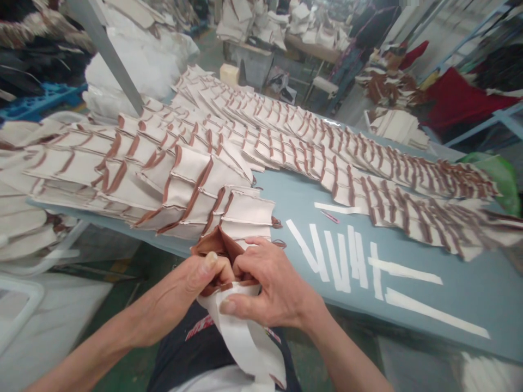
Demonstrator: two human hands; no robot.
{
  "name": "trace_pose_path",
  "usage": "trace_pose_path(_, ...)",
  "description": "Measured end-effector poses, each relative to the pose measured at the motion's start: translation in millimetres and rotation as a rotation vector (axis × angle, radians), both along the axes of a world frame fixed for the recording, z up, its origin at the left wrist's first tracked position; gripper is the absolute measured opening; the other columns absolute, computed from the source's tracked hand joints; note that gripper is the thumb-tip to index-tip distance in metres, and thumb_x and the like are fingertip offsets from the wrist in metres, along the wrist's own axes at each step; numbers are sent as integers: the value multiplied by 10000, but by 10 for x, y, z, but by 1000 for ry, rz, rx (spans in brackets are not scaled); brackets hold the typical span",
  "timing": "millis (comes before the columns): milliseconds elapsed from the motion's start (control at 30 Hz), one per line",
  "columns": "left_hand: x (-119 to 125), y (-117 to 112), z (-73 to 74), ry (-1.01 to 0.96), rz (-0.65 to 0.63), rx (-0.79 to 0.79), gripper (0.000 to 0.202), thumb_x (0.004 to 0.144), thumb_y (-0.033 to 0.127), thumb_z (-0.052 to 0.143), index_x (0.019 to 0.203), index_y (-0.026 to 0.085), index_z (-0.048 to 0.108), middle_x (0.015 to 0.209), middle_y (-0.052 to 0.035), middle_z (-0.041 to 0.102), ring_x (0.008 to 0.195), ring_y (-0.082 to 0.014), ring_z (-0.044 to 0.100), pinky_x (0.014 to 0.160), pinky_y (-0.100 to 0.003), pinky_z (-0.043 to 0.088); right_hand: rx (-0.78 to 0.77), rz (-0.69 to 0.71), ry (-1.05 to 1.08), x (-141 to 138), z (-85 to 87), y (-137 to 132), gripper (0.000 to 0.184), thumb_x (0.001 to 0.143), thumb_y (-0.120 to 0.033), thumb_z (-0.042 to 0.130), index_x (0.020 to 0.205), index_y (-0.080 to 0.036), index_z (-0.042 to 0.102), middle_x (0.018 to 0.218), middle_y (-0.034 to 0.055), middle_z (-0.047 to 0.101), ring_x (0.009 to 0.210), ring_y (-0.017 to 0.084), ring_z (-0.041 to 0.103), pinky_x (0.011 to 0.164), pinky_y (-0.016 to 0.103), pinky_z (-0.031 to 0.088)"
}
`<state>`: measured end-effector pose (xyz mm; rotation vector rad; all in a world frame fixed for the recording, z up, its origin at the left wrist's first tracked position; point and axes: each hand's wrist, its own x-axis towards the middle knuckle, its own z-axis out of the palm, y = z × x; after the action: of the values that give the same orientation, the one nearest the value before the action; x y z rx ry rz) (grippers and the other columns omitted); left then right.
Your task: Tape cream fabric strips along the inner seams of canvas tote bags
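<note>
My left hand (pixel 200 283) and my right hand (pixel 272 288) come together at the table's near edge, both closed on an off-white fabric piece with brown trim (pixel 237 332). Brown lining shows at its opened top, and the white part hangs down in front of my body. The right thumb presses flat on the white face; my left fingers curl inside the brown-edged mouth, where their tips are hidden. Just beyond my hands lies a large heap of similar white pieces with brown edging (pixel 245 207).
On the blue-grey table (pixel 286 190) lie several white strips (pixel 339 261) and a small pink tool (pixel 330 216). Long rows of overlapping pieces (pixel 351 158) run along its far side. A grey post (pixel 110 54) rises at back left. A person (pixel 363 38) stands beyond.
</note>
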<state>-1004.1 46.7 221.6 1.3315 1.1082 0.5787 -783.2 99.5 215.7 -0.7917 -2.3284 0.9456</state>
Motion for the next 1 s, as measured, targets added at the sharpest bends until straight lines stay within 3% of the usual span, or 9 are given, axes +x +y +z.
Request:
trace_pose_path(100,34,-24,29,-1,37,20,752,1065,803,247,806,215,640,787,20,549,724,-187,445,651,-309,341,97,22,-97,-26,66,-24,488,903,-519,790,629,-227,511,559,-50,510,603,147,505,732,337,368)
trace_pose_path(333,114,-61,-11,123,66,179,653,1135,616,253,722,217,562,663,52,485,609,-154,377,595,-292,318,74,10,-47,-3,-22,-69,357,937,-265,691,630,-210,517,557,-31,580,550,117,471,633,318,269)
trace_pose_path(433,104,-52,-4,127,77,197,630,1138,566,241,715,216,550,648,58,451,600,-142,403,588,-277,326,-34,11,28,18,-96,-73,333,930,-252,668,650,-214,492,564,-49,544,540,107,420,598,296,238)
trace_pose_path(500,92,-33,21,116,20,177,586,1128,534,278,733,211,566,674,51,483,627,-140,455,607,-258,356,-125,33,50,41,-120,-63,331,947,-270,646,667,-219,477,583,-56,509,559,107,422,600,276,254)
trace_pose_path(600,85,0,48,107,-65,59,458,1064,546,445,810,204,613,739,39,555,659,-148,519,607,-242,402,-200,56,45,81,-97,-50,317,965,-273,606,700,-231,438,619,-60,458,591,115,426,622,272,273)
trace_pose_path(700,95,26,40,76,-58,-51,425,1020,582,508,821,214,586,732,49,533,616,-142,502,545,-232,384,-205,75,8,107,-31,-58,251,967,-249,559,761,-242,416,670,-55,443,627,127,412,635,284,265)
trace_pose_path(900,112,71,28,144,-82,169,384,1047,427,506,742,203,571,693,56,524,630,-117,485,593,-214,365,-381,99,107,104,-21,-52,215,985,-278,535,799,-241,433,648,-84,397,570,102,358,590,260,259)
trace_pose_path(1000,128,98,43,76,-68,170,410,1059,425,471,715,209,529,686,50,509,623,-115,477,590,-207,379,-477,96,176,78,-34,-25,253,963,-282,572,765,-238,421,621,-99,363,543,87,324,561,248,252)
